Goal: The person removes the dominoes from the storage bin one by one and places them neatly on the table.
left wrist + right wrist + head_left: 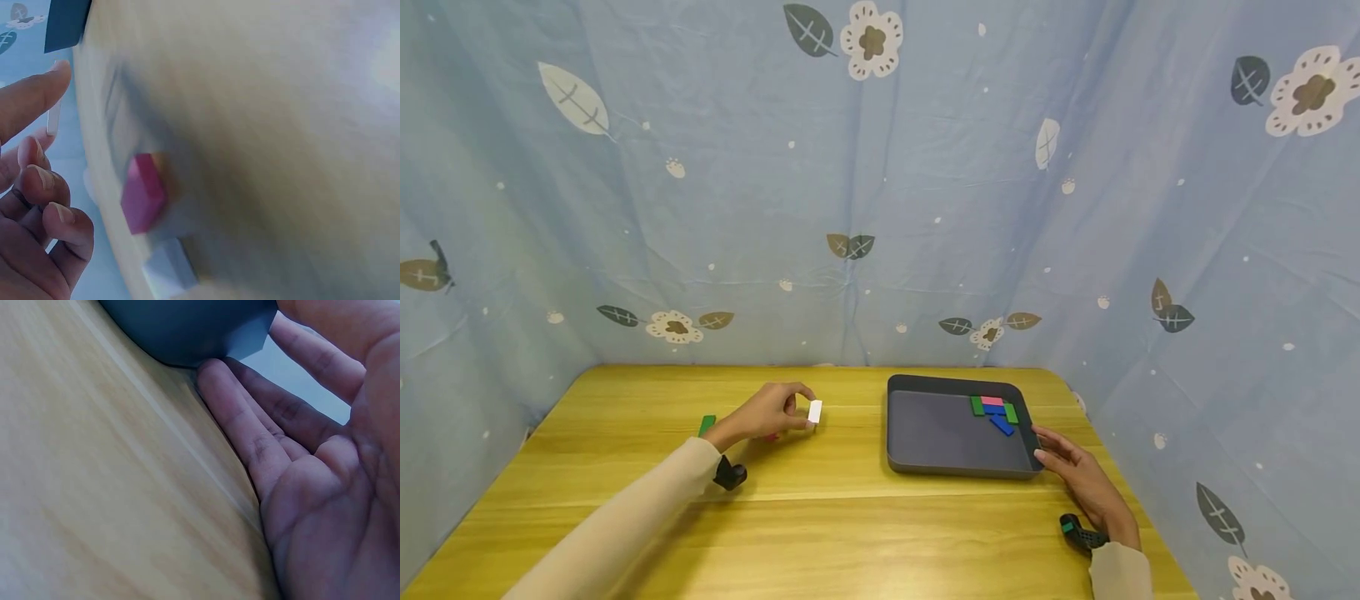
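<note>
The lower-right tray (951, 472) holds five blocks (994, 409), the left hand (767, 412) pinches a white block (815, 410) (right hand (1086, 483), fingers extended, touches the tray), and others (707, 423) remain lower left.

bright head view, with white glare and soft shadows across the left wrist view's blurry tabletop (300, 81)

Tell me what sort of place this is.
Probably a curtained-off tabletop workspace, though the wider room can't be seen. A patterned blue curtain hangs behind and at both sides of a wood-grain table, where a gray tray holds small colored blocks.
</note>
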Demonstrator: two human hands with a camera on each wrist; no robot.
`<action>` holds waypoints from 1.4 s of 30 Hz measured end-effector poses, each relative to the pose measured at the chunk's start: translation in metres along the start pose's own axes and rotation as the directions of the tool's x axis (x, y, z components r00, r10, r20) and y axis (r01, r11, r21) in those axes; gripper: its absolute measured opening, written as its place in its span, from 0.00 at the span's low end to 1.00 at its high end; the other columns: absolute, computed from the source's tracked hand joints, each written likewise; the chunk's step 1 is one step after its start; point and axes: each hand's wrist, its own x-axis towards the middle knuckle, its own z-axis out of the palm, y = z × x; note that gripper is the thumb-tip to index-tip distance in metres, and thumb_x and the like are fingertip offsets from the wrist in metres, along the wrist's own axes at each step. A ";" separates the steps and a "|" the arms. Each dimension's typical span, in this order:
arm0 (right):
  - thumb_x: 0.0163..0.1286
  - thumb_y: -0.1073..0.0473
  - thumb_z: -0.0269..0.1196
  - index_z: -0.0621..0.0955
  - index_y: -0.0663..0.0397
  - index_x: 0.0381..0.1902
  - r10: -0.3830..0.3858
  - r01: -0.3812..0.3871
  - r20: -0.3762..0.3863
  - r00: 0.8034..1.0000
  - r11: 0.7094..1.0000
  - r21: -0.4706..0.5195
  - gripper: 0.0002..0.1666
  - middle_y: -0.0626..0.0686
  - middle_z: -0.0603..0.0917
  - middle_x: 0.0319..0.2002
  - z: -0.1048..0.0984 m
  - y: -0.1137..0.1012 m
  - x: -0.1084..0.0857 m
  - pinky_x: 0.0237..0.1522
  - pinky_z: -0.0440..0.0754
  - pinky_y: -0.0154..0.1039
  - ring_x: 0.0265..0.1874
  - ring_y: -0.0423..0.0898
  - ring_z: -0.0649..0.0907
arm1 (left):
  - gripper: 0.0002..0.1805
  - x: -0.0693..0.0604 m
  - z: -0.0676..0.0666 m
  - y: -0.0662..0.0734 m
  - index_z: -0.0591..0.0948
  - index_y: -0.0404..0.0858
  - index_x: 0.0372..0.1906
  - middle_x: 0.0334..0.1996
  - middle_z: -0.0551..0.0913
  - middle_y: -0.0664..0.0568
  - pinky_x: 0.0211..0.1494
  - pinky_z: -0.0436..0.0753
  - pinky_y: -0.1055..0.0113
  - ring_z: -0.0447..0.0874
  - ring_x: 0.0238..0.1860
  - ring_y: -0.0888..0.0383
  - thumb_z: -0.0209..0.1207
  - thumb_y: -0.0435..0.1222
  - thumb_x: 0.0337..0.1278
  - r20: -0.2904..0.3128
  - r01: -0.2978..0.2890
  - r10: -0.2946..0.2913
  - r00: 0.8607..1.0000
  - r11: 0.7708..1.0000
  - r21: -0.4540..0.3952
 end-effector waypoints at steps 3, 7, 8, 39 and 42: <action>0.77 0.43 0.62 0.65 0.41 0.80 0.001 -0.001 -0.005 1.000 1.000 0.000 0.38 0.57 0.64 0.76 0.000 0.000 0.000 0.64 0.73 0.38 0.75 0.57 0.64 | 0.24 -0.006 0.000 -0.002 0.82 0.36 0.57 0.20 0.75 0.56 0.29 0.75 0.66 0.70 0.18 0.62 0.73 0.41 0.60 0.000 0.037 -0.037 0.999 0.999 0.005; 0.77 0.44 0.62 0.65 0.41 0.80 0.002 -0.002 -0.005 1.000 1.000 0.009 0.38 0.57 0.64 0.77 0.000 0.000 -0.001 0.65 0.73 0.38 0.75 0.58 0.63 | 0.24 -0.012 0.000 -0.004 0.82 0.36 0.57 0.20 0.75 0.56 0.28 0.73 0.66 0.69 0.18 0.62 0.74 0.41 0.59 -0.009 0.067 -0.066 0.998 0.998 0.018; 0.77 0.44 0.62 0.65 0.41 0.80 0.000 0.000 -0.005 1.000 1.000 0.009 0.38 0.57 0.64 0.77 0.000 0.000 -0.001 0.66 0.73 0.41 0.75 0.59 0.63 | 0.24 -0.013 0.000 -0.005 0.82 0.35 0.56 0.20 0.75 0.56 0.27 0.73 0.66 0.69 0.18 0.61 0.74 0.41 0.59 -0.012 0.069 -0.069 0.998 0.997 0.021; 0.77 0.43 0.61 0.64 0.42 0.80 0.003 -0.003 -0.005 1.000 1.000 -0.001 0.38 0.58 0.64 0.77 0.001 -0.006 -0.004 0.70 0.69 0.52 0.74 0.58 0.64 | 0.28 -0.024 -0.003 -0.013 0.83 0.32 0.57 0.25 0.77 0.54 0.30 0.71 0.65 0.70 0.25 0.58 0.75 0.44 0.56 0.005 0.151 -0.151 0.988 0.987 0.053; 0.78 0.43 0.61 0.64 0.42 0.80 0.009 -0.009 -0.003 1.000 1.000 0.008 0.39 0.58 0.63 0.77 0.002 -0.005 -0.003 0.71 0.65 0.59 0.74 0.59 0.63 | 0.28 -0.019 -0.006 -0.010 0.81 0.30 0.60 0.23 0.78 0.51 0.29 0.73 0.64 0.71 0.20 0.58 0.71 0.44 0.63 0.007 0.149 -0.149 0.989 0.989 0.015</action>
